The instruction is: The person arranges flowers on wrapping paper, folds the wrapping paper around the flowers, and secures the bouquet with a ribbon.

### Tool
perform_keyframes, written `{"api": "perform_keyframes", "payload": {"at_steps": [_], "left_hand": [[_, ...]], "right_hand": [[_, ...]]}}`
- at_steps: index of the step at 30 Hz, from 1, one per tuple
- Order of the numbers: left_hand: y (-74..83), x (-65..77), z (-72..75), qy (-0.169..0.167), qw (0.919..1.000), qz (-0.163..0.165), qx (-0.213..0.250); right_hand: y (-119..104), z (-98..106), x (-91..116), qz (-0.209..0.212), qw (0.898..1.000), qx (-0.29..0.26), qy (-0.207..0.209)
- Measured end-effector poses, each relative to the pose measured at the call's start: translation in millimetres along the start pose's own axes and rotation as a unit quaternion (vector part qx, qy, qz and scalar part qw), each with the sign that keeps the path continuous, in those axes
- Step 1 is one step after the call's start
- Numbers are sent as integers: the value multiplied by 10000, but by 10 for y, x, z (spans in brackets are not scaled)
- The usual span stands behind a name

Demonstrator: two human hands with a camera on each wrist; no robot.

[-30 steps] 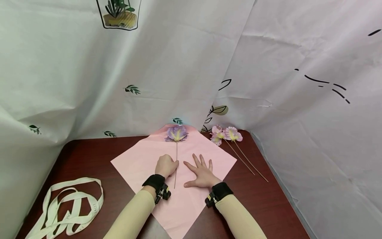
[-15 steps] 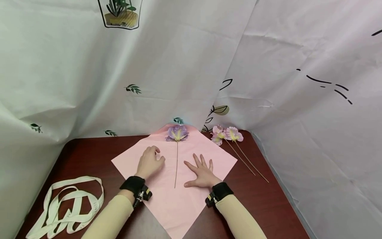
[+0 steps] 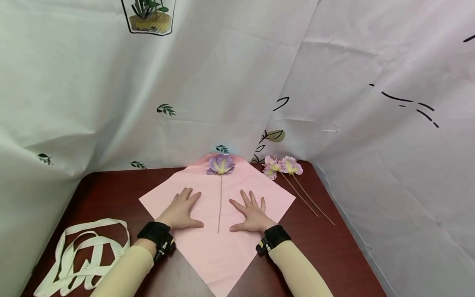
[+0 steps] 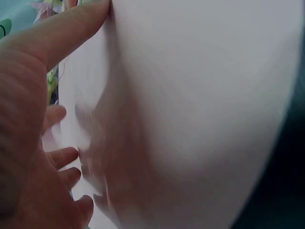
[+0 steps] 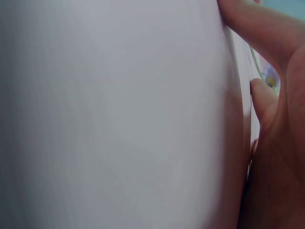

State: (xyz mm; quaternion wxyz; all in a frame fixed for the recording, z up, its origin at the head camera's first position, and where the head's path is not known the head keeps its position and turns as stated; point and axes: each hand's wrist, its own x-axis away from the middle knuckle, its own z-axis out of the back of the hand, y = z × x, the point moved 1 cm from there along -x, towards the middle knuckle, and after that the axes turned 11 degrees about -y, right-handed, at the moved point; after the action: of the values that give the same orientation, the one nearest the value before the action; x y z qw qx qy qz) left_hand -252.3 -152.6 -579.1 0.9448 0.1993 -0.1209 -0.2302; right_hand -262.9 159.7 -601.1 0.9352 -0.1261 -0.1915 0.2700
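A pink sheet of wrapping paper (image 3: 219, 255) lies on the table as a diamond. On its middle rests a purple artificial flower (image 3: 220, 165), its bloom at the far corner and its thin stem pointing toward me. Left of the stem, my left hand (image 3: 182, 211) is spread on the paper, thumb apart from the fingers; the left wrist view shows its fingertips at the sheet (image 4: 200, 95). My right hand (image 3: 252, 216) lies spread on the paper to the right of the stem, holding nothing. Neither hand touches the stem.
Pink artificial flowers (image 3: 283, 166) with long stems lie on the dark red table (image 3: 334, 255) to the right of the paper. A loosely coiled white ribbon (image 3: 89, 272) lies at the near left. A white printed cloth (image 3: 208, 82) hangs behind the table.
My left hand has let go of the flower's stem, moved left and spread its fingers onto the paper. My right hand has stayed in place.
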Motion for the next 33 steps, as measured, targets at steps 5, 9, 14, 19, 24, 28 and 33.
{"api": "perform_keyframes", "payload": {"at_steps": [5,9,14,19,24,28,33], "left_hand": [[50,-31,-26,-69,9996,-131,-226],[67,-50,-72,-403,9984,-189,-347],[92,-47,-108,-650,9973,-4,-346],[170,-73,-78,-684,9964,230,-438],[280,-100,5,-879,9933,578,-478],[328,-115,47,-1054,9897,835,-484],[351,-122,59,-1194,9869,981,-458]], "right_hand": [[8,-28,-25,-69,10000,3,-24],[20,-40,-33,-114,9999,38,-18],[15,-34,-31,-63,10000,75,13],[10,-17,-20,-101,9999,-13,-1],[-12,20,-4,-112,9999,-60,20],[-32,30,-6,-32,10000,-73,59],[-25,7,-16,-97,9999,32,37]]}}
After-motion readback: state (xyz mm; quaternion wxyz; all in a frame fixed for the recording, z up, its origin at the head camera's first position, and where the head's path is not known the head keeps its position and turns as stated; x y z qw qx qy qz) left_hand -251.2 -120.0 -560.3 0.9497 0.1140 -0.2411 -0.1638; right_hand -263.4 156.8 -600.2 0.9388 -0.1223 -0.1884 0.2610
